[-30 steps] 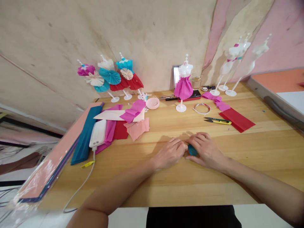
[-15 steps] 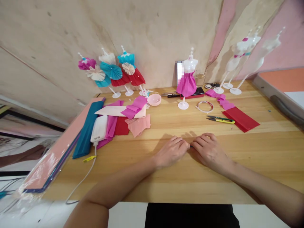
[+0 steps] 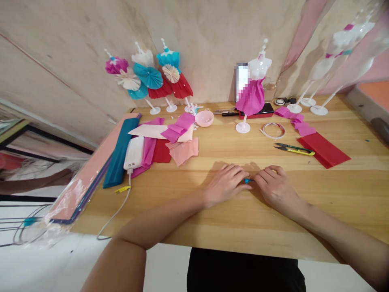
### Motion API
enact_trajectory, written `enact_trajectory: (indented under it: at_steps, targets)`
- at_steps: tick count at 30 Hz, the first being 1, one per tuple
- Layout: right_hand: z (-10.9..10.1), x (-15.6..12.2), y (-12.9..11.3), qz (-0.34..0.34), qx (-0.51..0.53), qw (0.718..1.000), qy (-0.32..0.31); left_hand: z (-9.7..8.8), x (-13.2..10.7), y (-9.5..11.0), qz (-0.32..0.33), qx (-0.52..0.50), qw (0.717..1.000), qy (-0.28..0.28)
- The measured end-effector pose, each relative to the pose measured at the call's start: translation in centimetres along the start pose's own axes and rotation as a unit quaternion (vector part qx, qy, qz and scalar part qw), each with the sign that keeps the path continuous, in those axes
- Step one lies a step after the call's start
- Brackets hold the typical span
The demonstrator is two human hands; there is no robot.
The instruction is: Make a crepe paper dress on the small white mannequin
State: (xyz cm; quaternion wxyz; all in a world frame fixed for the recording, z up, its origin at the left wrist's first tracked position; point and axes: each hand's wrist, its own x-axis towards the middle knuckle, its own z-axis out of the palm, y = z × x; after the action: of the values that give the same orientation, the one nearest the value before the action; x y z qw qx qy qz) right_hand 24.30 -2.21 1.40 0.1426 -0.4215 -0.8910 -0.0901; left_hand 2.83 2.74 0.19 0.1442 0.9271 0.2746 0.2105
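Observation:
My left hand and my right hand rest side by side on the wooden table, fingertips meeting. Between them a small blue piece of paper shows only as a sliver; both hands press on it with fingers curled. Most of the paper is hidden under the fingers.
Yellow-handled snips and a red sheet lie to the right. Folded pink, red and teal papers and a white power bank lie to the left. Small mannequins in paper dresses stand along the wall, with a pink bowl and tape ring.
The blue paper, plainly visible between the hands a second ago, is now nearly covered by the fingers. The view has shifted, so the hands sit slightly higher and further right.

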Motion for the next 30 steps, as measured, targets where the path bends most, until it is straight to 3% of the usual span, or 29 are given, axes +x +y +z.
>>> enact_trajectory:
  at_steps: [24,30]
  targets:
    - [0.1,-0.1,0.3,-0.002,0.029,1.000,-0.012,-0.1,0.1,-0.2,0.020,0.000,1.000,0.006]
    - [1.2,-0.2,1.4,0.028,0.048,0.998,0.011,0.2,0.2,-1.0,-0.011,0.013,1.000,0.016]
